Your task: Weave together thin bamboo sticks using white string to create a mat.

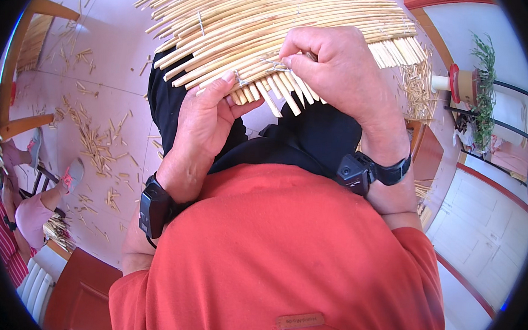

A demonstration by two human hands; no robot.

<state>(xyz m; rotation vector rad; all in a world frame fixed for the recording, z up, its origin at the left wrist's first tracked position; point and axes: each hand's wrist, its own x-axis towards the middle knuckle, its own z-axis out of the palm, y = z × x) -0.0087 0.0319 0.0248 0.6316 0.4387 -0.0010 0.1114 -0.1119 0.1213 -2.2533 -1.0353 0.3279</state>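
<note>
Grasping stalk mat [253, 36] — likely light, stiff lengthwise, best held near knots [240, 78] — by near edge with left hand [207, 117], apparently pinching twine [274, 66] with right hand [340, 70].

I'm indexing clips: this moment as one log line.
left hand: gripping edge of stick mat; right hand: curled beside white string; mat: above black trousers; floor: scattered stick pieces

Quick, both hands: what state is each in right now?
Left hand: closed on the near edge of the mat, thumb on top.
Right hand: curled closed over the mat, by the string; whether it grips that, I can't tell.
</note>
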